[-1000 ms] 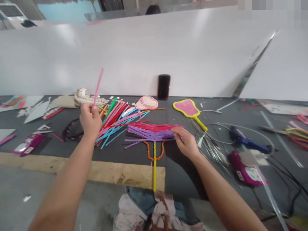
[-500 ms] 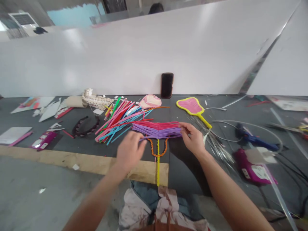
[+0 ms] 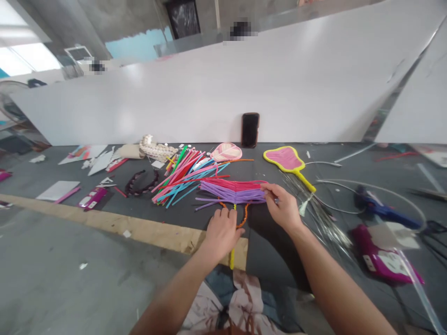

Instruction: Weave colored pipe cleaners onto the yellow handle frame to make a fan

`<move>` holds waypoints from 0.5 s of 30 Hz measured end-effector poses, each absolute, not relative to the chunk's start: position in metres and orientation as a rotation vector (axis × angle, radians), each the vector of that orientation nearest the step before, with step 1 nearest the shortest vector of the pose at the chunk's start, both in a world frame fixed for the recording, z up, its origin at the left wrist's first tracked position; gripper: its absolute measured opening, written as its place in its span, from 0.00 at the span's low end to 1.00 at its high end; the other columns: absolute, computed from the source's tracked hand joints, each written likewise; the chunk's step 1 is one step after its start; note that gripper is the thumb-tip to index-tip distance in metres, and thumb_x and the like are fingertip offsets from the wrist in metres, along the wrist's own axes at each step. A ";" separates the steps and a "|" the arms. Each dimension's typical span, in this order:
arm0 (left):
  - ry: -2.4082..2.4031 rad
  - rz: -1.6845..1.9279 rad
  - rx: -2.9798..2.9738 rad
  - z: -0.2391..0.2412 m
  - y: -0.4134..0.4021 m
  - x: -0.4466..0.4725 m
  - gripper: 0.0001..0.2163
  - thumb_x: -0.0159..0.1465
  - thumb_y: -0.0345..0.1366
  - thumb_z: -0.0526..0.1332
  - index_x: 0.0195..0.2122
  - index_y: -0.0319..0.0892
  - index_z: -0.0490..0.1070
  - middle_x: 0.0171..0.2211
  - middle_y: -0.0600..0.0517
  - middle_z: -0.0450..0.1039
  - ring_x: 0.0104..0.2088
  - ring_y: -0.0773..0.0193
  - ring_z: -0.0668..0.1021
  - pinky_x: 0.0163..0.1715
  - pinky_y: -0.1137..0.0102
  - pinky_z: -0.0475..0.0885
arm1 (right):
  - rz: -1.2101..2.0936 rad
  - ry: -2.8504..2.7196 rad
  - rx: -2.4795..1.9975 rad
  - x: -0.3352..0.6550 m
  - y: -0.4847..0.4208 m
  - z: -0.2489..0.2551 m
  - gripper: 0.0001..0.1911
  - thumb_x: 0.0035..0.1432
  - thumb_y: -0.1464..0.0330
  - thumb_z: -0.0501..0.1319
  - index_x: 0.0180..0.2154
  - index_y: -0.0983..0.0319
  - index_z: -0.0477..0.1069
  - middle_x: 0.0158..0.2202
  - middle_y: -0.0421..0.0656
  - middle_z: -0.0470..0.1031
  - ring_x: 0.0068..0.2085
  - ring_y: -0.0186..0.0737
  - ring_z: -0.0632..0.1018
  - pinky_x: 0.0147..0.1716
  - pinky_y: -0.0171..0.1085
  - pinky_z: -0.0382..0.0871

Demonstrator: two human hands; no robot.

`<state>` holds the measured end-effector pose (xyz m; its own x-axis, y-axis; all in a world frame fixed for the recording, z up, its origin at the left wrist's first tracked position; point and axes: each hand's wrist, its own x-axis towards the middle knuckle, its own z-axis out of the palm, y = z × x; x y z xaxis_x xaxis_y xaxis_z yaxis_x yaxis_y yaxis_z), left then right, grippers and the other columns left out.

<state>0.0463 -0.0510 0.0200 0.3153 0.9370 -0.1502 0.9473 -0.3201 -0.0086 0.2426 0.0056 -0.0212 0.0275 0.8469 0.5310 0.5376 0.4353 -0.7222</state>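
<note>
A fan of pink and purple pipe cleaners [image 3: 232,193] lies on the dark table in front of me, its strips meeting in a shallow V at the middle. Below it runs a yellow twisted pipe-cleaner stem [image 3: 232,258], flanked by an orange twisted loop [image 3: 245,215]. My left hand [image 3: 222,230] is closed over the upper stem and hides part of it and the loop's left side; its fingertips are partly hidden. At the fan's right end, my right hand [image 3: 282,207] pinches the strip tips between thumb and fingers.
Loose coloured pipe cleaners [image 3: 185,179] are heaped to the left, near a dark braided headband [image 3: 141,184]. A yellow-edged pink fan [image 3: 284,158] lies right of centre. Further right are a blue glue gun [image 3: 387,209] and a magenta box [image 3: 379,256]. A phone [image 3: 250,130] leans against the white partition [image 3: 195,102].
My left hand has left the fan's left end and moved right and down onto the yellow stem. My right hand stays at the right tips. The view has shifted somewhat left.
</note>
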 end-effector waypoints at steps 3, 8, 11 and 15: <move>1.806 -0.185 2.479 0.019 -0.054 0.051 0.12 0.65 0.38 0.60 0.47 0.38 0.66 0.43 0.43 0.71 0.46 0.52 0.73 0.43 0.62 0.70 | 0.369 -1.650 -1.220 0.243 0.004 -0.021 0.12 0.61 0.69 0.54 0.42 0.58 0.74 0.37 0.44 0.80 0.36 0.41 0.80 0.44 0.43 0.74; 1.831 -0.257 2.492 0.024 -0.055 0.056 0.10 0.68 0.33 0.53 0.47 0.40 0.69 0.43 0.43 0.73 0.47 0.51 0.73 0.42 0.61 0.70 | 0.380 -1.632 -1.210 0.242 0.006 -0.023 0.13 0.60 0.70 0.54 0.42 0.58 0.74 0.38 0.45 0.80 0.38 0.42 0.80 0.45 0.43 0.74; 1.814 -0.276 2.499 0.024 -0.055 0.054 0.10 0.68 0.34 0.52 0.45 0.41 0.71 0.44 0.43 0.72 0.48 0.51 0.72 0.43 0.61 0.70 | 0.428 -1.577 -1.200 0.241 0.011 -0.013 0.12 0.60 0.69 0.54 0.41 0.58 0.74 0.37 0.45 0.80 0.36 0.41 0.80 0.41 0.42 0.75; 1.798 -0.243 2.485 0.019 -0.054 0.049 0.10 0.68 0.36 0.54 0.44 0.42 0.72 0.44 0.44 0.72 0.47 0.52 0.72 0.43 0.61 0.70 | 0.634 -1.523 -1.061 0.240 -0.024 0.008 0.11 0.64 0.65 0.54 0.42 0.57 0.74 0.36 0.43 0.79 0.33 0.38 0.79 0.35 0.39 0.76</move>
